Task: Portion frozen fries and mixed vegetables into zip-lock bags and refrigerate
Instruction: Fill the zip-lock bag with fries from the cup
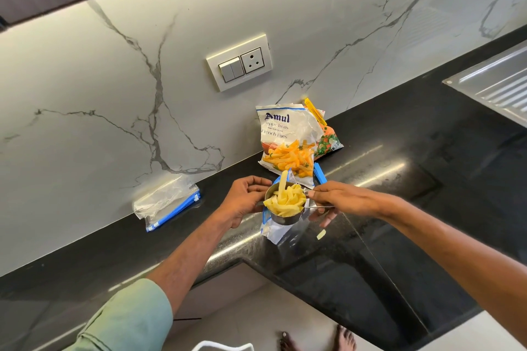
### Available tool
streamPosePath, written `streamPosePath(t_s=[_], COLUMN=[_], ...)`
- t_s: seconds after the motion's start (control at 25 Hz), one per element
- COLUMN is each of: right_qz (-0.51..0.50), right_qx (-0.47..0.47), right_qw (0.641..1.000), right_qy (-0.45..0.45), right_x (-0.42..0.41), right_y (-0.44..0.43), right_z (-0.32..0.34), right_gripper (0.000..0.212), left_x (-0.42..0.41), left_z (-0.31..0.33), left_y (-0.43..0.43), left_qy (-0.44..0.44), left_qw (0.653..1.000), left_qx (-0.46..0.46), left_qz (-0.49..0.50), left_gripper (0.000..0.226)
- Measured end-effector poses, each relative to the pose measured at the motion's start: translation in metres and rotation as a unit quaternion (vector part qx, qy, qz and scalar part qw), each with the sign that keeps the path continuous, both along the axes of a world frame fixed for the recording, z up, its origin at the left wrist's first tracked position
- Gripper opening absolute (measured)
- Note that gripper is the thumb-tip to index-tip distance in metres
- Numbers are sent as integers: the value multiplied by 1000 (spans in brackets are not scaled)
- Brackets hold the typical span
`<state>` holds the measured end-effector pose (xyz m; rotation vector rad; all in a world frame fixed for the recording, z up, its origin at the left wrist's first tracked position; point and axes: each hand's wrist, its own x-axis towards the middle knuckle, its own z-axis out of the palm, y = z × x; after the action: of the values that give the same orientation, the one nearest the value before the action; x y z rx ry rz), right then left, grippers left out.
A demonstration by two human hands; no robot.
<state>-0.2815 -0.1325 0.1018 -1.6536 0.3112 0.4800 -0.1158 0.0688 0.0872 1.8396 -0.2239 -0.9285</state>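
Gripped by its handle in the right hand (339, 202), the cup (285, 219) of fries (285, 199) was held over the bag (273, 234) on the counter (385, 179). Bag mouth was held by the left hand (245, 199). Step judged: portioning fries. Next: cup to be tipped squarely into the mouth.

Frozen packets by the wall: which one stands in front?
The white Amul French Fries packet; it partly hides the mixed vegetables packet, printed with peas and carrots, behind it.
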Motion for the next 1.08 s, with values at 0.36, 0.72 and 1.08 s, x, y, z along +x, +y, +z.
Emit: streamPosePath(t_s=[0.36, 0.72, 1.08], right_qz=[-58, -41, -72], right_qx=[186, 131, 172], right_qw=[981, 983, 973], right_qy=[-19, -125, -138], right_x=[-15, -24, -21], right_y=[24, 25, 31], right_z=[-25, -16, -18], right_gripper=[32, 39, 34], left_x=[-5, -15, -12], left_z=[7, 6, 5], left_y=[-1, 0, -7], left_qy=[25, 258, 249], left_qw=[1000, 961, 965], left_qx=[-7, -99, -78], left_qz=[-9, 11, 17], left_gripper=[18, 39, 51])
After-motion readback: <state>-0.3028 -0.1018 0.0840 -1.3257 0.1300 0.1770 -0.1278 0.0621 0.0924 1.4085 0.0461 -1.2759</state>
